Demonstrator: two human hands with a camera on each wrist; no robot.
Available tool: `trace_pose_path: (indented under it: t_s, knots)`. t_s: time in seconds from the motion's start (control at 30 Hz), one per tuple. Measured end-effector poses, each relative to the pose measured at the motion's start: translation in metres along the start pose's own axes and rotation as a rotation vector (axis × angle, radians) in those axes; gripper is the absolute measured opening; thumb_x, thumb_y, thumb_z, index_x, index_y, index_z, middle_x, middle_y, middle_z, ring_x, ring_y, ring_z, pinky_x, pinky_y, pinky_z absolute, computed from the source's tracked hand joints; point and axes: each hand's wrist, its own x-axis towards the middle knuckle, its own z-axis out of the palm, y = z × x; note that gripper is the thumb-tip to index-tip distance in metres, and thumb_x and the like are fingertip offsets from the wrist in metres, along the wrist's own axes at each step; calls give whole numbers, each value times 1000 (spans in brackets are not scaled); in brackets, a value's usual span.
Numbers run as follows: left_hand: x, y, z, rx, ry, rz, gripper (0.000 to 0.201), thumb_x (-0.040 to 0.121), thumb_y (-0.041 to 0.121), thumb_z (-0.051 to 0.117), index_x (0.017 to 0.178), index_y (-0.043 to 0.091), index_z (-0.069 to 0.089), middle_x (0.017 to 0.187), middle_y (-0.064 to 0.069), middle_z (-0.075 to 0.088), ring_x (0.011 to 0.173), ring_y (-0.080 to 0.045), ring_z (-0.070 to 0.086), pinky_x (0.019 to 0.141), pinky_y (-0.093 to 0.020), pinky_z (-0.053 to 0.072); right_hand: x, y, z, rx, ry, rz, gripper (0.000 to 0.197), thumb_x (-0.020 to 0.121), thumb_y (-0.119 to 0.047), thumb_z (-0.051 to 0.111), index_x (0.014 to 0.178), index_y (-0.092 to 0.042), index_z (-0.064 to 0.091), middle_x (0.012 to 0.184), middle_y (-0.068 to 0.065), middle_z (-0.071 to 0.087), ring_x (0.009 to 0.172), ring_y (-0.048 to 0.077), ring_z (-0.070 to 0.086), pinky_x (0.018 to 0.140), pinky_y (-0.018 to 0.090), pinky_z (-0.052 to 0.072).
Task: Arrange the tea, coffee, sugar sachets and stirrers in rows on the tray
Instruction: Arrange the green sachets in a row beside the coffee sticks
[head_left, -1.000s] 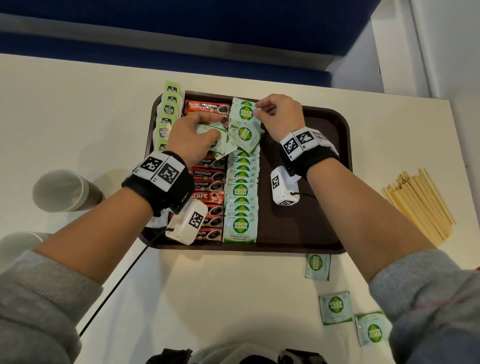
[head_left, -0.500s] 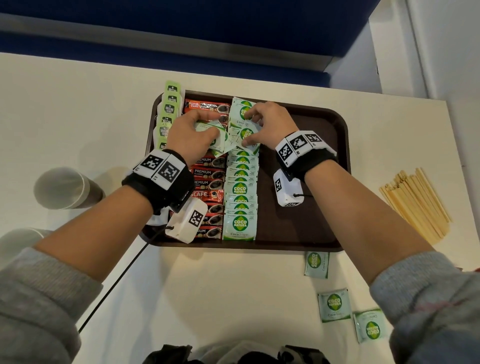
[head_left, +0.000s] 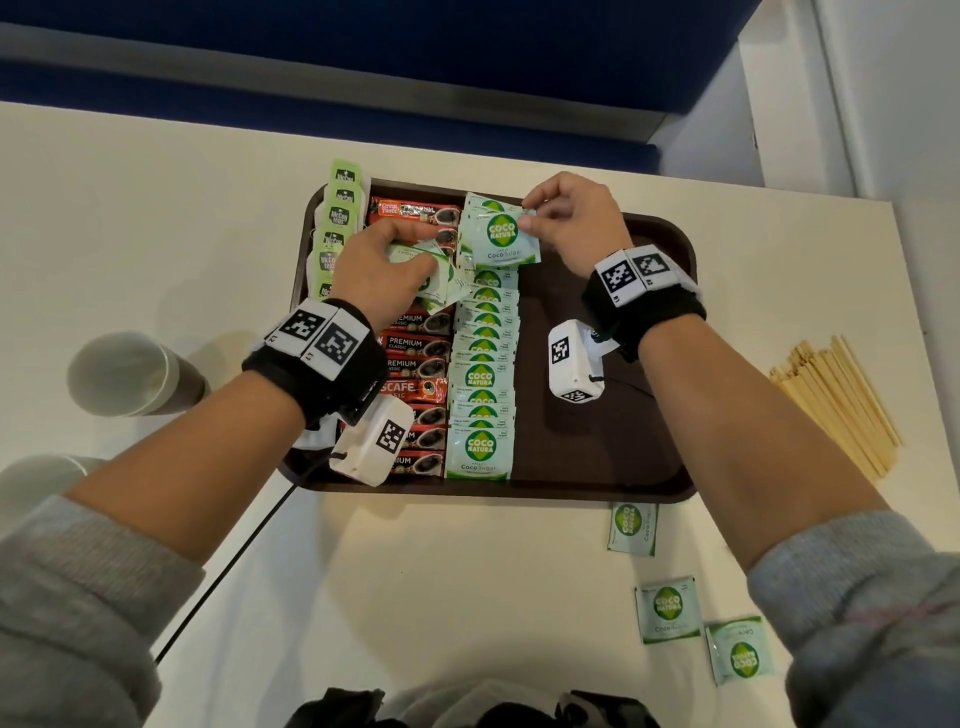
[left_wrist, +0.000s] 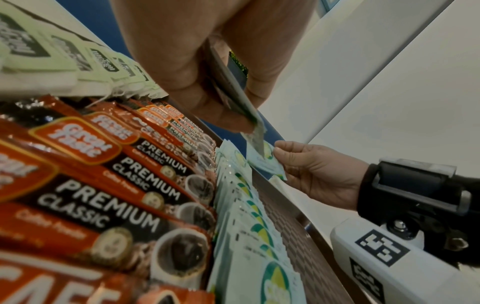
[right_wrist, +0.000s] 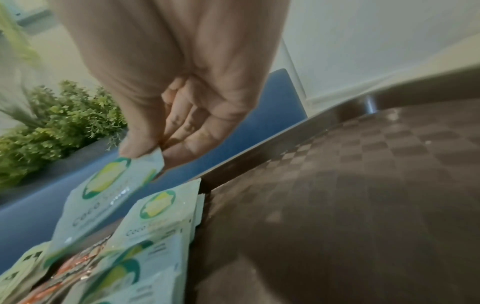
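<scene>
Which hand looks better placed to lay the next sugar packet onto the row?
Probably the right hand: it pinches a single sugar sachet right over the far end of the sugar row. The left hand grips a bunch of spare sachets beside it.

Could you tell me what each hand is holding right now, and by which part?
Right hand: sugar sachet, pinched at its top right corner. Left hand: several sachets, grip hidden.
</scene>
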Motion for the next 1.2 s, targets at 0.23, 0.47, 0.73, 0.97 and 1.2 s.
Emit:
trace_pose_path:
  t_s: [0.23,0.47,0.73,0.97,1.2]
  knots:
    - [-1,-3,-1,12,13,6,24,79,10,63,98,25,64,101,3,66,95,-20,66,90,-40,53,6,10,22,-26,44,55,23,86,-6,64,107,-13,60,84,-2,56,91,23,62,82,36,56]
    - [1,-6,-1,10,30,1,23,81,10,63,99,24,64,98,7,63,91,-12,63,90,-35,53,4,10,25,-165,53,1,18,84,-9,67,102,-11,66,95,1,62,80,9,54,74,18,48]
    - [1,-4,-1,31,-9,-27,24,78,13,63,93,33,62,100,-1,69,89,-24,69,84,-44,56,5,9,25,-256,58,-52,21,84,-7,67,104,-10,70,100,-1,54,86,11,55,82,20,47]
    - [4,3,6,100,-81,-15,37,79,13,61,115,23,64,108,5,63,100,-17,64,91,-38,53,0,14,27,-180,152,-22,24,83,-8,68,107,-9,65,110,9,59,83,9,54,81,17,48]
    - [12,13,18,197,-215,22,57,83,13,62,138,14,49,129,-1,59,118,-12,54,105,-32,43,-6,17,27,-76,167,62,27,88,-14,64,113,-10,59,102,3,64,79,4,55,56,-6,36]
